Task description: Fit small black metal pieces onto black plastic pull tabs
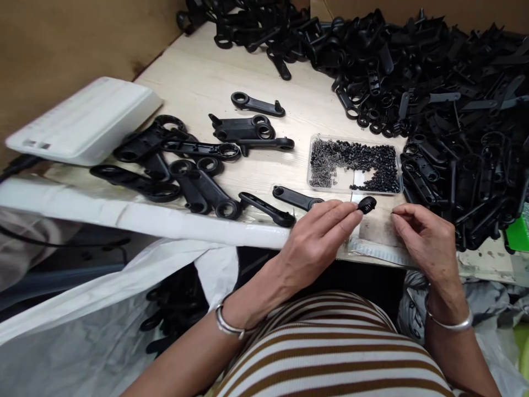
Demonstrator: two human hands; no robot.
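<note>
"Where the brown walls (82, 49) meet behind it, what does the bench (190, 71) look like?"

"Pale, wood-grained, with a white padded strip (144, 218) along part of the near edge. A big heap of black parts (413, 71) covers its far and right sides."

"And the piece in hand?"

"It's a small, dark, ribbed piece (367, 205), just beyond the fingertips of the left hand (318, 234), which is clamped on it. The right hand (432, 237) is nearby, thumb and forefinger together; I can't tell whether they pinch anything."

"What else lies around?"

"A white box (86, 121) at the far left, then loose black arms (215, 193) with ring ends, some overlapping. Beyond the hands sits a clear tray (363, 179), with tiny springs (324, 162) on its left and black bits (382, 171) on its right."

"Anything in the way?"

"The heap crowds the tray's right side, and the left hand hides one end of a single black lever (295, 197)."
</note>
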